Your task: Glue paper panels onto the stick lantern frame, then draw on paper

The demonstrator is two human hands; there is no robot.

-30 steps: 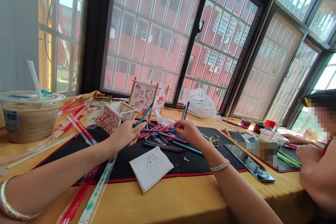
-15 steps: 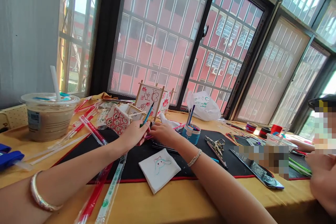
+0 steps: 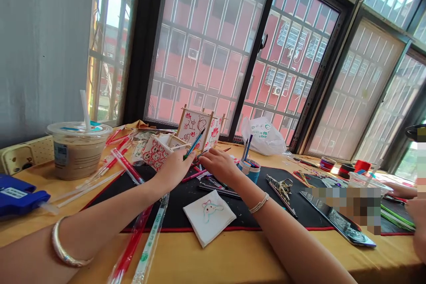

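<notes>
My left hand (image 3: 175, 167) is closed round a slim blue pen (image 3: 195, 143), whose dark pointed tip slants up to the right. Close by on the right, my right hand (image 3: 218, 165) has its fingers bent and pinched together, near a thin dark stick that shows between the two hands; what they grip is mostly hidden. Just behind my left hand lies a small box-shaped lantern (image 3: 156, 153) with red drawings. Beyond it stands a larger wood-framed paper lantern (image 3: 193, 129) with red flowers and writing. A folded white napkin (image 3: 209, 218) with a small drawing lies in front of my hands.
A lidded drink cup (image 3: 79, 155) and a blue glue gun (image 3: 20, 197) are on the left. Right of my hands stand a pen cup (image 3: 253, 173), a hair clip (image 3: 282, 191) and a phone (image 3: 337, 219). Another person's arm (image 3: 419, 222) shows at the right edge.
My hands have drawn slightly apart, and a thin dark stick now shows between them. The blue pen stays in my left hand. The whole view has shifted a little.
</notes>
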